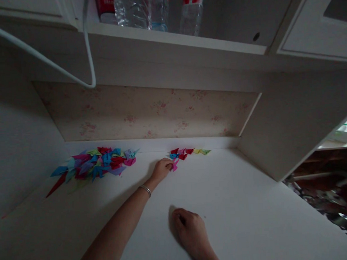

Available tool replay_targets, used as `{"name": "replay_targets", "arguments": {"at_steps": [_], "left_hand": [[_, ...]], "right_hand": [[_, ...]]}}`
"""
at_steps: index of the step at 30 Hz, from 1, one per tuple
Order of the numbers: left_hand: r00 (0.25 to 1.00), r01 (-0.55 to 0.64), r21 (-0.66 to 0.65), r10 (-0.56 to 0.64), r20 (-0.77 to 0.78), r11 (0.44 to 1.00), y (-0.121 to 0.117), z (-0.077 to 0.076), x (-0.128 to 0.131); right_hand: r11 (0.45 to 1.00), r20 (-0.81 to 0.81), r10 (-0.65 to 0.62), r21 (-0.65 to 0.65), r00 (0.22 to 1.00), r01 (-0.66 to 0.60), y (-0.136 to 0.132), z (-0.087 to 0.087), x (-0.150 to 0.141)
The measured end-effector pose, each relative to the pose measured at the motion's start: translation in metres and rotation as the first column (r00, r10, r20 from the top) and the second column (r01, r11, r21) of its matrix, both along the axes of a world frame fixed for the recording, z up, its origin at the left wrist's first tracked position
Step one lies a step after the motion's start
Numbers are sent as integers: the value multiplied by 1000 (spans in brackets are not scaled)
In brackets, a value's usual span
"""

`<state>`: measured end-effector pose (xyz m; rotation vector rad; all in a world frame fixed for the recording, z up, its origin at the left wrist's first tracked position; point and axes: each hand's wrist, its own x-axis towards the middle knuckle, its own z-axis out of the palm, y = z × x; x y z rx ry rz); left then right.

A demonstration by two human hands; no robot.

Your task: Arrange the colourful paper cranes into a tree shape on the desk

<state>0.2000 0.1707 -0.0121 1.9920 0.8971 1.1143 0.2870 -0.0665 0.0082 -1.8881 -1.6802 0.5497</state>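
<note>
Currently left hand (161,169) pinching pink folded paper (175,165); right hand (191,227) curled into loose fist.

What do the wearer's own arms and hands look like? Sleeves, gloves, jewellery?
Left hand and right hand: ungloved, no sleeves in view. A thin silvery bracelet, seemingly double-banded, circles the left wrist; nothing worn shows on the right. No cables or clear markings.
</note>
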Motion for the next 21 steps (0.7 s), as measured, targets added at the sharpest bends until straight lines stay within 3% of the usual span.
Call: {"name": "replay_targets", "arguments": {"at_steps": [21], "left_hand": [[964, -119, 149, 150, -220, 982, -4, 15, 2]], "right_hand": [[1000, -21, -5, -9, 1000, 5, 1, 0, 1]]}}
